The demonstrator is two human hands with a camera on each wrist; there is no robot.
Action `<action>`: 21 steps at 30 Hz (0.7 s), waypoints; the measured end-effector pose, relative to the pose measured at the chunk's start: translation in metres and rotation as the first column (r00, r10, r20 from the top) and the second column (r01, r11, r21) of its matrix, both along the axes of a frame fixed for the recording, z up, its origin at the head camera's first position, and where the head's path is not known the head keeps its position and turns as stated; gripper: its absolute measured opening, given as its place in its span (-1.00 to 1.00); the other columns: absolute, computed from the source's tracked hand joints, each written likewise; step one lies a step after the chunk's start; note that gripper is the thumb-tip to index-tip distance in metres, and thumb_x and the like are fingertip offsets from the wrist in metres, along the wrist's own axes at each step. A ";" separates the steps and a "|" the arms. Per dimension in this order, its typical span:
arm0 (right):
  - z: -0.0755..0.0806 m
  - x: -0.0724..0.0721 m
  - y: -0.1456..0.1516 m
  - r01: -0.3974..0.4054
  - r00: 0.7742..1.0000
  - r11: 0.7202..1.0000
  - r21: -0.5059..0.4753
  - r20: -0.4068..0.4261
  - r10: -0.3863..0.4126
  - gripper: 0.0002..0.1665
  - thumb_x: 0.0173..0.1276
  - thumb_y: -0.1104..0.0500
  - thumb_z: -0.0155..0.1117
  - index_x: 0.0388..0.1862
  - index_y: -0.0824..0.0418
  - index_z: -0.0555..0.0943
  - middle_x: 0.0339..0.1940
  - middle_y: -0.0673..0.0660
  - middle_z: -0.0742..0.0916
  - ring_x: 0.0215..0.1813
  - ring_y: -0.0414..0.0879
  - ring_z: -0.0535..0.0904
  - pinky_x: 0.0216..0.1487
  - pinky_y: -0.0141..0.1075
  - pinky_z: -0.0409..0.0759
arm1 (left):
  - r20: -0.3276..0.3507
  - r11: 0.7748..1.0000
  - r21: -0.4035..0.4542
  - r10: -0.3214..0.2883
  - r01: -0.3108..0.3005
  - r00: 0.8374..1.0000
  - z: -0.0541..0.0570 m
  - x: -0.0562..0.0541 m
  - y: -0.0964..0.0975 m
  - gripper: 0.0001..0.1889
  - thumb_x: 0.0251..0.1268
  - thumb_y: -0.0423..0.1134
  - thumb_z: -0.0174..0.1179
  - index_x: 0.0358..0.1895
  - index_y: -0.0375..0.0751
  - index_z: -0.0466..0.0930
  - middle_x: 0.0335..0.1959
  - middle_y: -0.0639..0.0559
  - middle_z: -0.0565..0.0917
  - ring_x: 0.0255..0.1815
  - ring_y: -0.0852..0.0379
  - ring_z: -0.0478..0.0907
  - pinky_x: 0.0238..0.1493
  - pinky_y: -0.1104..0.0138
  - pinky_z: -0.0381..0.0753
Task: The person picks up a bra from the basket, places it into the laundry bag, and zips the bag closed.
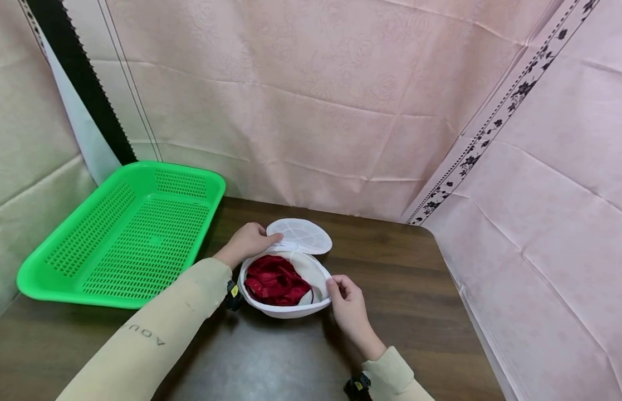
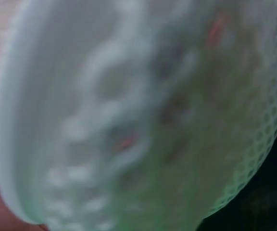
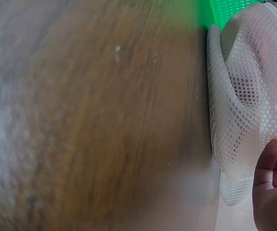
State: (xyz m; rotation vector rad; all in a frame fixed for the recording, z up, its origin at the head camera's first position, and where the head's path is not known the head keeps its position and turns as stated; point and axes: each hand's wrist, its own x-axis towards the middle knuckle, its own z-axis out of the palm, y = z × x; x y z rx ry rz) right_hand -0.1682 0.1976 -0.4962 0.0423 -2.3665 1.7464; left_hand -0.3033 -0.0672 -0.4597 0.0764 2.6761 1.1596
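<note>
A white mesh laundry bag [image 1: 288, 312] stands on the table with its round lid [image 1: 303, 236] folded back, away from me. Inside lies a crumpled piece of shiny red fabric [image 1: 277, 280]. My left hand [image 1: 248, 243] pinches the bag at the left, where lid and rim meet. On the right side, the thumb and fingers of my right hand [image 1: 349, 305] pinch the rim. Blurred mesh [image 2: 167, 125] fills the left wrist view, with specks of red behind it. In the right wrist view the bag's side wall [image 3: 239, 106] sags in folds beside my fingers.
A green plastic basket [image 1: 207, 223] with a perforated bottom stands to the left, close to my left forearm. The brown wooden table [image 1: 406, 289] reaches back to a pale patterned cloth [image 1: 316, 111], which also hangs at both sides.
</note>
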 end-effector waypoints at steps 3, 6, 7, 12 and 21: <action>0.000 0.000 0.000 -0.002 1.000 1.000 0.008 0.006 0.002 -0.83 0.61 0.27 0.28 -0.13 0.38 0.73 -0.36 0.18 0.72 -0.30 -0.21 0.54 -0.19 -0.42 0.50 | -0.010 1.000 0.000 -0.002 0.002 1.000 -0.002 -0.001 0.001 -0.33 0.45 0.24 0.28 0.14 -0.41 0.67 0.08 -0.29 0.73 0.05 -0.15 0.65 0.17 0.01 0.65; 0.000 0.001 0.001 -0.004 1.000 1.000 0.009 0.005 0.004 -0.84 0.60 0.27 0.29 -0.13 0.37 0.73 -0.36 0.17 0.71 -0.29 -0.21 0.54 -0.18 -0.41 0.51 | -0.014 1.000 0.007 -0.001 0.001 1.000 -0.003 -0.002 0.002 -0.41 0.44 0.23 0.29 -0.03 -0.35 0.71 -0.13 -0.20 0.74 -0.13 -0.08 0.61 -0.01 0.10 0.65; -0.001 0.001 0.001 -0.008 1.000 1.000 0.006 0.002 0.008 -0.84 0.60 0.27 0.29 -0.13 0.37 0.73 -0.36 0.17 0.71 -0.29 -0.21 0.54 -0.19 -0.41 0.51 | -0.014 1.000 0.004 -0.001 0.002 1.000 -0.004 -0.003 0.003 -0.43 0.45 0.23 0.29 -0.12 -0.33 0.72 -0.23 -0.16 0.73 -0.20 -0.05 0.58 -0.09 0.14 0.62; -0.005 0.000 0.001 -0.026 0.999 1.000 -0.014 -0.019 0.026 -0.84 0.60 0.29 0.28 -0.14 0.38 0.72 -0.38 0.18 0.70 -0.31 -0.21 0.54 -0.21 -0.42 0.50 | -0.032 1.000 -0.013 -0.016 0.016 0.999 -0.008 -0.005 0.004 -0.53 0.48 0.14 0.29 -0.32 -0.26 0.70 -0.43 -0.06 0.65 -0.33 0.01 0.53 -0.22 0.20 0.55; -0.007 -0.001 0.002 -0.019 1.000 1.000 -0.006 -0.011 0.019 -0.85 0.60 0.29 0.29 -0.15 0.37 0.72 -0.41 0.14 0.66 -0.33 -0.21 0.52 -0.24 -0.42 0.48 | -0.093 0.988 0.154 -0.002 0.017 0.996 -0.015 -0.008 0.006 -0.54 0.48 -0.18 0.33 0.25 -0.48 0.58 0.03 -0.31 0.76 0.09 -0.16 0.70 0.20 0.03 0.66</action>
